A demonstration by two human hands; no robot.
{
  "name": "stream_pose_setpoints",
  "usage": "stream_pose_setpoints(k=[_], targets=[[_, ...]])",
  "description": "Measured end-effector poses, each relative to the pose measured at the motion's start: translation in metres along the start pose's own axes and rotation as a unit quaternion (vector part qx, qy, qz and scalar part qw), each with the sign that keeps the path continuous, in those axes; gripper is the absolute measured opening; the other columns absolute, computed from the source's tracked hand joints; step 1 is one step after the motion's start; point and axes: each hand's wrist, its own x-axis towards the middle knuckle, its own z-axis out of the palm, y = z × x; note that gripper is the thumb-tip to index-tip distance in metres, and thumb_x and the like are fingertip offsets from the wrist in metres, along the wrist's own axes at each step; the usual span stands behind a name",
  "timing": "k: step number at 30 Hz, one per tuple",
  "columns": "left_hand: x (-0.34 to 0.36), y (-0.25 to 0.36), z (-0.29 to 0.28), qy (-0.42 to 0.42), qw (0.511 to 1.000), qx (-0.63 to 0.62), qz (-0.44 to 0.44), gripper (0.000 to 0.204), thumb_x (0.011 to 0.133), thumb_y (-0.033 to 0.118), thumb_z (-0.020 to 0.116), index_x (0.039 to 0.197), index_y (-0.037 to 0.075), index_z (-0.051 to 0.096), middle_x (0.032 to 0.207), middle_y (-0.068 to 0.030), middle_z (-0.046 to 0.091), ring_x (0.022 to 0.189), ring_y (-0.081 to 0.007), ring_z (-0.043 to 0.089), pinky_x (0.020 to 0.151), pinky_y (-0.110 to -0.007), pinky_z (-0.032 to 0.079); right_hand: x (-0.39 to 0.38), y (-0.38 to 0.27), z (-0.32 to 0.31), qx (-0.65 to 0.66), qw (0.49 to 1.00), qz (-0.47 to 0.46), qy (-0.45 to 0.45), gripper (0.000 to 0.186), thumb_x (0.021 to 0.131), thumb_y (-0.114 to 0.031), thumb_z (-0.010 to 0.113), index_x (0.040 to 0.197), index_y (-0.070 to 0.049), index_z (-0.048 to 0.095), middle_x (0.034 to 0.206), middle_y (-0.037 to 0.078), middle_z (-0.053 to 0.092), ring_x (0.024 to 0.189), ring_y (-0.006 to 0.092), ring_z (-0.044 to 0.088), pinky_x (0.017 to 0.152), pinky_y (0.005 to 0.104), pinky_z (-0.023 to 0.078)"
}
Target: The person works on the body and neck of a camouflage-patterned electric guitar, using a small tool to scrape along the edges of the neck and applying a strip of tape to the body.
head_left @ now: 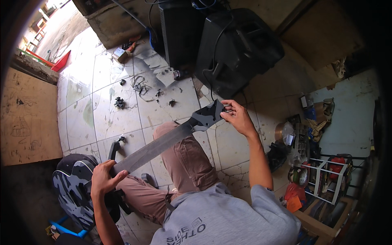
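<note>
A guitar with a grey-and-black camouflage body [73, 192] and a long grey neck [157, 148] lies slantwise across my lap. I make out no strings on it. My left hand [107, 177] is closed round the neck at its lower left end, beside the body, with the thumb on top. At the other end, the fingertips and thumb of my right hand [237, 116] pinch the tip of the camouflage headstock [207, 116]. Whether a small part sits between those fingertips is too small to tell. My left hand hides where neck and body meet.
Crumpled black scraps [119, 103] and a tangle of thin strips [140, 85] lie on the tiled floor [163, 106]. Beyond stands a large black speaker [241, 49]. A wooden panel [28, 116] is at the left; a white metal frame [326, 175] stands among clutter at the right.
</note>
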Motion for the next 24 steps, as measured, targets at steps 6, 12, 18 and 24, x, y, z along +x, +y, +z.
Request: stream_pose_setpoints(k=[6, 12, 18, 24], targets=[[0.0, -0.002, 0.004, 0.022, 1.0, -0.01, 0.017, 0.074, 0.076, 0.066, 0.072, 0.074, -0.005, 0.052, 0.065, -0.0185, 0.044, 0.06, -0.0354, 0.047, 0.059, -0.043, 0.036, 0.005, 0.002, 0.0, 0.074, 0.996, 0.035, -0.038, 0.052, 0.088, -0.014, 0.081, 0.132, 0.003, 0.059, 0.097, 0.006, 0.068, 0.08, 0.0089, 0.061, 0.074, 0.0265, 0.052], [0.0, -0.002, 0.004, 0.016, 1.0, -0.008, 0.013, 0.073, 0.076, 0.065, 0.073, 0.074, -0.005, 0.052, 0.065, -0.0185, 0.045, 0.06, -0.0355, 0.048, 0.059, -0.043, 0.037, 0.005, 0.003, 0.014, 0.027, 0.999, -0.017, -0.017, 0.057, 0.088, -0.022, 0.084, 0.132, 0.003, 0.059, 0.093, 0.005, 0.068, 0.079, 0.0088, 0.059, 0.073, 0.0245, 0.048], [0.0, -0.003, 0.004, 0.015, 1.0, -0.005, 0.014, 0.074, 0.077, 0.067, 0.073, 0.071, -0.004, 0.051, 0.066, -0.0166, 0.049, 0.061, -0.0357, 0.052, 0.059, -0.044, 0.039, 0.011, 0.009, 0.007, 0.104, 0.992, 0.059, -0.039, 0.048, 0.094, -0.023, 0.077, 0.131, 0.002, 0.06, 0.093, 0.004, 0.068, 0.073, 0.0077, 0.058, 0.063, 0.0234, 0.048], [-0.005, 0.003, 0.005, 0.043, 0.998, 0.021, 0.027, 0.067, 0.08, 0.061, 0.074, 0.077, -0.003, 0.054, 0.07, -0.0169, 0.051, 0.068, -0.0373, 0.055, 0.078, -0.045, 0.047, 0.008, 0.017, 0.006, 0.091, 0.994, 0.065, -0.015, 0.042, 0.1, -0.029, 0.069, 0.131, -0.002, 0.063, 0.096, 0.008, 0.07, 0.079, 0.0126, 0.063, 0.071, 0.0285, 0.053]])
